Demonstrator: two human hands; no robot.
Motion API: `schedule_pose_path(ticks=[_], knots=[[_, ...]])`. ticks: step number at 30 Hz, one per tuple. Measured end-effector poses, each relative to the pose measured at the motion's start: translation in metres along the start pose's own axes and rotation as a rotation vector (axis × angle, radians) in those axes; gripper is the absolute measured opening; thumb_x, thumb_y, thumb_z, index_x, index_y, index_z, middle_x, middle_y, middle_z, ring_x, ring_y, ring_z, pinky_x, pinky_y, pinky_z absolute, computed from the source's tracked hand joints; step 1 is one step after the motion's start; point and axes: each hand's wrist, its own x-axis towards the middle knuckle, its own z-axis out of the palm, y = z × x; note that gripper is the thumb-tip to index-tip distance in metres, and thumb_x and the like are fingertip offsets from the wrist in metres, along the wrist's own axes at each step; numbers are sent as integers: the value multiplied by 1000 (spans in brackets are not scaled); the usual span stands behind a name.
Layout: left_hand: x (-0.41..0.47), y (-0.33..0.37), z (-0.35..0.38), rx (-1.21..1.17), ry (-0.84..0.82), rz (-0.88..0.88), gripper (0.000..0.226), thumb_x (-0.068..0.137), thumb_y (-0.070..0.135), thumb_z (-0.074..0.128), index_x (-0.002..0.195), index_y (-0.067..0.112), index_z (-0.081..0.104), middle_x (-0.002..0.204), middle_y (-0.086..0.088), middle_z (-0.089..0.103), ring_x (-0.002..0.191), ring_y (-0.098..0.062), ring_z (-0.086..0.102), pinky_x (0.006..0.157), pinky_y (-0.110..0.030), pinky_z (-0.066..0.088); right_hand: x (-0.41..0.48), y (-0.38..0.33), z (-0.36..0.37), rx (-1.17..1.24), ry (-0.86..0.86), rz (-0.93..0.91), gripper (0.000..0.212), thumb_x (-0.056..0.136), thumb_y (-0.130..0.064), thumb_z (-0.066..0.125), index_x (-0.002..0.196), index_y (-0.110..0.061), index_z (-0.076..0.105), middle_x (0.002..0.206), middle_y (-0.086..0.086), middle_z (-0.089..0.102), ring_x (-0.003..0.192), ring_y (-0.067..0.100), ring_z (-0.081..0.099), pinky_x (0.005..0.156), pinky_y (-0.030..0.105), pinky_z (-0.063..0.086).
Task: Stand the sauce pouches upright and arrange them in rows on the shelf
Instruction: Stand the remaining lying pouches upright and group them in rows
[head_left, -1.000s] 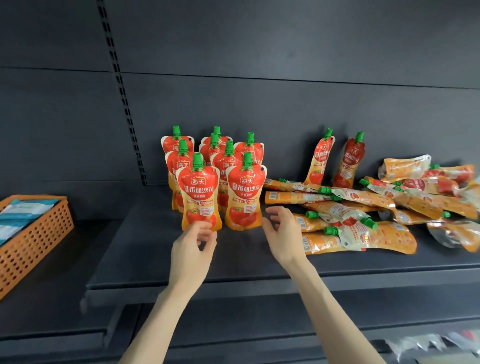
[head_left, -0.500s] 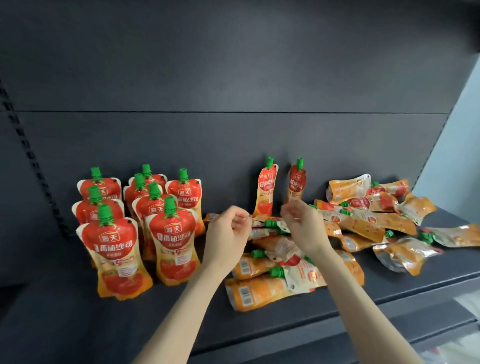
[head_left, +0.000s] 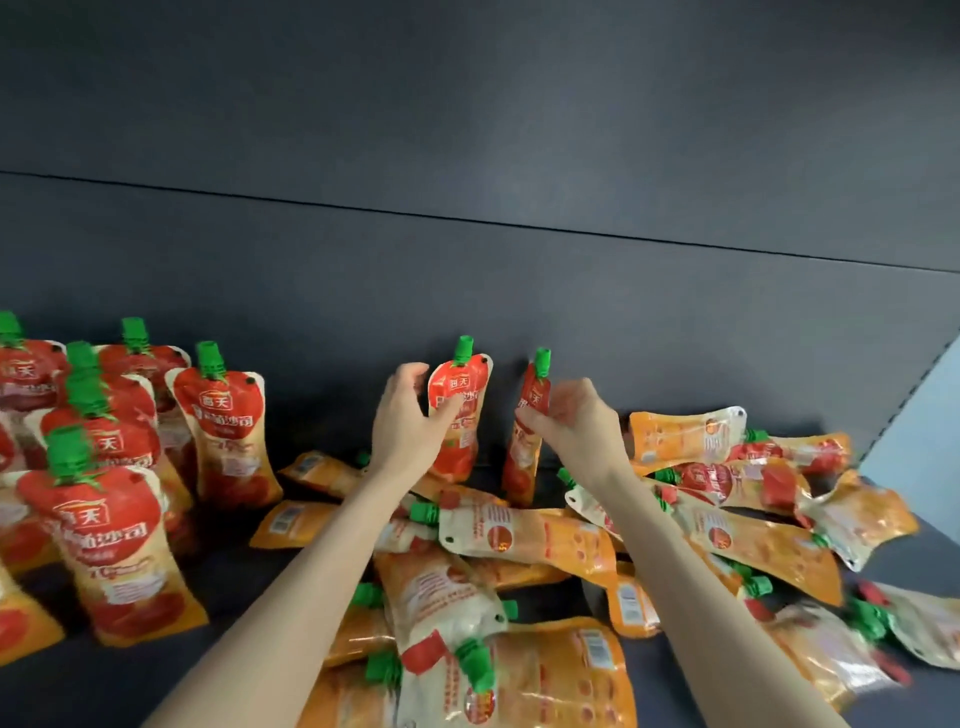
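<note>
Two red-and-orange sauce pouches with green caps stand upright against the shelf's back wall. My left hand (head_left: 408, 421) grips the left one (head_left: 460, 415) around its upper body. My right hand (head_left: 574, 421) pinches the edge of the right one (head_left: 524, 447), which stands edge-on. Several pouches stand in rows (head_left: 218, 426) at the left. A loose heap of pouches (head_left: 519, 535) lies flat beneath and between my forearms and spreads to the right.
The dark shelf board (head_left: 291, 577) shows bare between the standing rows and the heap. A dark back panel (head_left: 467, 286) rises behind everything. A pale wall (head_left: 919, 426) shows past the shelf's right end.
The view has shifted right and closer. Both hands have reached back from above the heap to the two upright pouches at the wall and taken hold of them.
</note>
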Motion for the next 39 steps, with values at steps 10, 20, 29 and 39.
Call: schedule_pose_path(ticks=[10,20,29,39], knots=[[32,5,17,4,-55,33,19,82,28,69,96,17,62,91,5,66,88,-15,63,71,-30,53,37,18,3,113,-125,-66,20,86,-20,66,102,-13,57,94,-1,65,90,19,64,70,22,51],[21,-20,20,-78,-231,-110,49,74,22,77,118,15,58,112,-1,66,104,-16,61,90,-35,51,47,31,8,108,-207,-15,54,69,-17,81,113,-14,50,104,-3,61,95,15,61,85,30,52],[26,-26,17,-45,-240,-125,48,74,22,78,116,16,56,112,-1,66,104,-16,61,88,-34,52,48,38,12,210,-158,-46,48,75,-12,76,115,-14,50,109,0,62,101,17,61,89,34,52],[28,-27,16,16,-265,-110,53,74,26,77,121,15,54,117,-2,64,107,-17,61,89,-35,52,56,43,8,184,-233,-20,57,70,-15,80,116,-18,45,110,-2,60,102,16,60,91,36,52]])
